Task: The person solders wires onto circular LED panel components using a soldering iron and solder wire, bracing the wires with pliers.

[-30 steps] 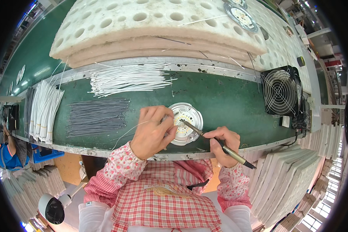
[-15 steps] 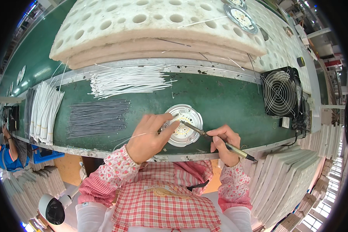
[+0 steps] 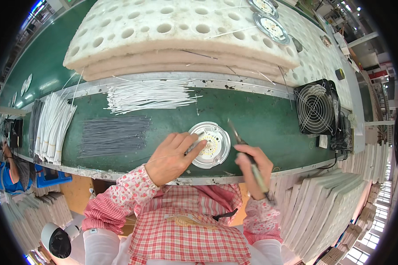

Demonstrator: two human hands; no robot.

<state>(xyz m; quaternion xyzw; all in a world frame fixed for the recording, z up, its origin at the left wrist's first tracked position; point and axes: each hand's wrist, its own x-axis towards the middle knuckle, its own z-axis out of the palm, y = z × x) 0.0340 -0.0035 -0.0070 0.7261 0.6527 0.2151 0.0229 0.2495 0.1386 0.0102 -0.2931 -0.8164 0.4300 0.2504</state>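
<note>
A round white lamp base [image 3: 224,158] with a yellowish LED board in its middle lies on the green bench top. At its left side is my left hand [image 3: 170,158], thumb and fingers closed over the rim. A thin pale wire, like solder, runs across this hand and seems pinched in it; its end is hidden by the fingers. To the right of the lamp base, my right hand [image 3: 257,170] grips a soldering iron [image 3: 253,162], slightly blurred. The iron's tip points away from me, above the bench and apart from the lamp base.
White wires [image 3: 148,96] and dark grey wires [image 3: 115,136] lie left of the lamp base, with white bundles [image 3: 55,128] farther left. A black fan [image 3: 315,108] stands right. Behind are perforated foam slabs [image 3: 177,39] carrying finished-looking round lamp boards [image 3: 271,28].
The soldering iron has come off the LED board and swung right, its tip now pointing away from me. My left hand stays at the lamp base.
</note>
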